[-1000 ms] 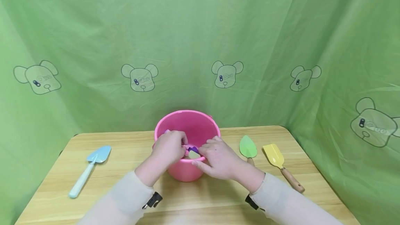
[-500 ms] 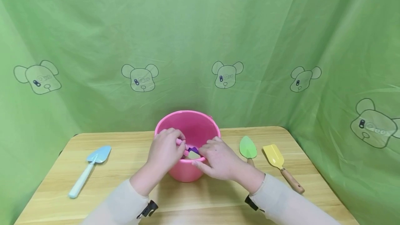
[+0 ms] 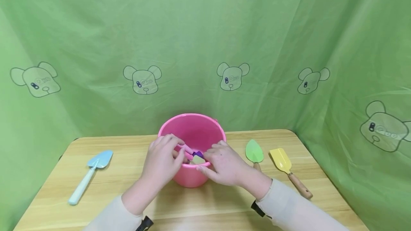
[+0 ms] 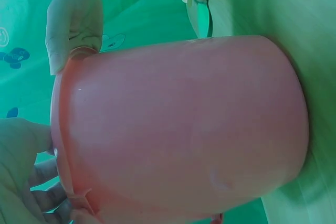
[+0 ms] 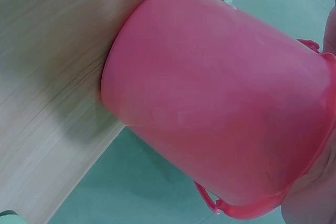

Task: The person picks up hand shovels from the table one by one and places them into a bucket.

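Observation:
A pink bucket (image 3: 192, 178) stands upright on the wooden table (image 3: 199, 213). My right hand (image 3: 226, 163) grips its right rim, thumb outside and fingers over the edge. At the left rim, my left hand (image 3: 162, 158) reaches slightly inside with parted fingers; gaps show between the thumb and fingers (image 4: 46, 171) in the left wrist view. Near that hand, inside the bucket, are pink pieces (image 3: 188, 150) whose kind is unclear. A purple piece (image 3: 199, 154) and a pale yellow piece (image 3: 198, 160) lie beside them. The bucket wall and both hands hide its other contents.
A light blue trowel (image 3: 90, 175) lies on the left side of the table. To the right lie a green trowel (image 3: 254, 150), partly behind my right forearm, and a yellow scoop (image 3: 282, 160) with a wooden handle. A green curtain (image 3: 192, 27) surrounds the table.
My left hand has drawn back left and toward me from deeper in the bucket, exposing more of the pink pieces. My right hand keeps its grip on the rim.

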### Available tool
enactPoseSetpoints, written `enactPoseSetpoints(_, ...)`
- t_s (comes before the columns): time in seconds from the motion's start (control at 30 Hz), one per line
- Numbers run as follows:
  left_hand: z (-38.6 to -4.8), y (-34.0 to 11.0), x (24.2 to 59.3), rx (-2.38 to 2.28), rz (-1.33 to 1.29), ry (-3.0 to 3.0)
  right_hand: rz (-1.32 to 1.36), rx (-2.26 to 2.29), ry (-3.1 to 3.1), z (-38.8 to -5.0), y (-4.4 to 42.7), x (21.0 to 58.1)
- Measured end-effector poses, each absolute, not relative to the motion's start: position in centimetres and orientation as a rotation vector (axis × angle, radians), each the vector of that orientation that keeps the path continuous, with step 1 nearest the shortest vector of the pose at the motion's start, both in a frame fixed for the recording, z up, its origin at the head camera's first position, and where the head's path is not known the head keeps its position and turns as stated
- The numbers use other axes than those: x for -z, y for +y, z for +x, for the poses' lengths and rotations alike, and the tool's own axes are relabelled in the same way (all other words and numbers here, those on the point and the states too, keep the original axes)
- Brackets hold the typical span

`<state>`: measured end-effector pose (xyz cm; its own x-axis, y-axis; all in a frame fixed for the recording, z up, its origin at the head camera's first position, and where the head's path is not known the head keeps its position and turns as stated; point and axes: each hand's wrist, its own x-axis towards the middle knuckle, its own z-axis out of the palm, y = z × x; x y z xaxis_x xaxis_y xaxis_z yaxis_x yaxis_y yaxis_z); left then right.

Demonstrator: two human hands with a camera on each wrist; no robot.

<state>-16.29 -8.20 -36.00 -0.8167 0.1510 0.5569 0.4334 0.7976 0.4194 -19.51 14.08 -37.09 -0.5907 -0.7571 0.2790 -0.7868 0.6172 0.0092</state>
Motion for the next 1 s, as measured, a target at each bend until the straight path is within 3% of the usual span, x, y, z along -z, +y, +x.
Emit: enactPoseSetpoints(1.0,-13.9,-13.8,37.6,0.779,-0.264,-2.399,1.278,-0.182,-2.587,-19.4,14.1,36.9)
